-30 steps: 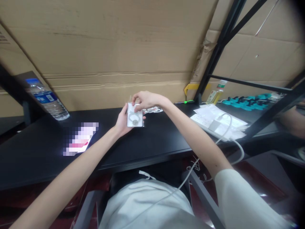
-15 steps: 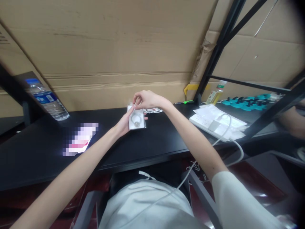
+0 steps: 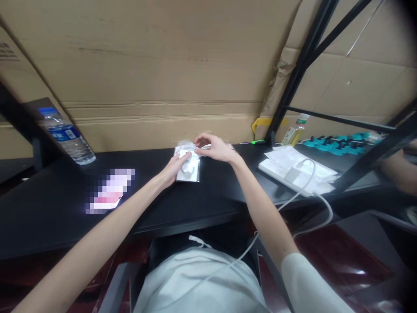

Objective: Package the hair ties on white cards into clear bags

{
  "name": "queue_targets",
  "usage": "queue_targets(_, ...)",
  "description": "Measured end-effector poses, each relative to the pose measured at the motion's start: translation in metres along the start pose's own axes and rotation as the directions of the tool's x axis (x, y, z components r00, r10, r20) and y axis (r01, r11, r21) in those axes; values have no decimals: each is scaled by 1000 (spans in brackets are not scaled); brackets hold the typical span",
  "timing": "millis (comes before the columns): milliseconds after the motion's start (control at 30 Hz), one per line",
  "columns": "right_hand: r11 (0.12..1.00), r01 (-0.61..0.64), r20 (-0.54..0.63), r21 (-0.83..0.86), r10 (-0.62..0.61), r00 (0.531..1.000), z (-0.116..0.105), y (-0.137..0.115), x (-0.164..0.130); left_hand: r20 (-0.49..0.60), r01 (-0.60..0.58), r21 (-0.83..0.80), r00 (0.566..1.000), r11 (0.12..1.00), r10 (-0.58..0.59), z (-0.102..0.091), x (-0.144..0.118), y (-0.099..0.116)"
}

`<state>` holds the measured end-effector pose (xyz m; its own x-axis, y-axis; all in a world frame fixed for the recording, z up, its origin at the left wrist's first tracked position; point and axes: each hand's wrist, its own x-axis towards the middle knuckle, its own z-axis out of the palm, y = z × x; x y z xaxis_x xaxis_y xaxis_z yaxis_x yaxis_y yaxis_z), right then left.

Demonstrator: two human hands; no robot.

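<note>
A small clear plastic packet (image 3: 189, 170) with a white card and a metal ring inside lies low over the black desk (image 3: 208, 195). My left hand (image 3: 172, 167) grips its left edge, thumb on top. My right hand (image 3: 215, 148) hovers just right of the packet's upper end, fingers curled and pinched near its top edge; I cannot tell whether they touch it. More clear packets (image 3: 211, 147) lie behind my right hand.
A water bottle (image 3: 67, 137) stands at the back left, a blurred pink-white card (image 3: 110, 191) in front of it. A white power strip (image 3: 293, 171) with a cable sits right, on papers. Teal parts (image 3: 339, 141), a small bottle (image 3: 295, 126), black shelf struts and a cardboard wall stand behind.
Both hands have lowered the packet from an upright hold down toward the desk. My right hand has shifted right, off the packet's top.
</note>
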<state>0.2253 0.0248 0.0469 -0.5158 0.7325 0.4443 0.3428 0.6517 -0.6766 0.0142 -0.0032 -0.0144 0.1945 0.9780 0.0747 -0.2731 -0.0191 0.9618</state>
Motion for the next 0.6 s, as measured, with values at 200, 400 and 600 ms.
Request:
queue_targets(200,996,-36,18,83,35,999,4,8,-5,-48,-53,78,997,996,57,-5,6,-7)
queue_targets(400,987,-103,61,119,97,993,3,10,-8,-77,-103,168,990,980,117,-7,5,-6)
queue_targets(600,976,-165,53,143,159,986,6,12,-8,-59,-114,138,991,984,123,-3,4,-5)
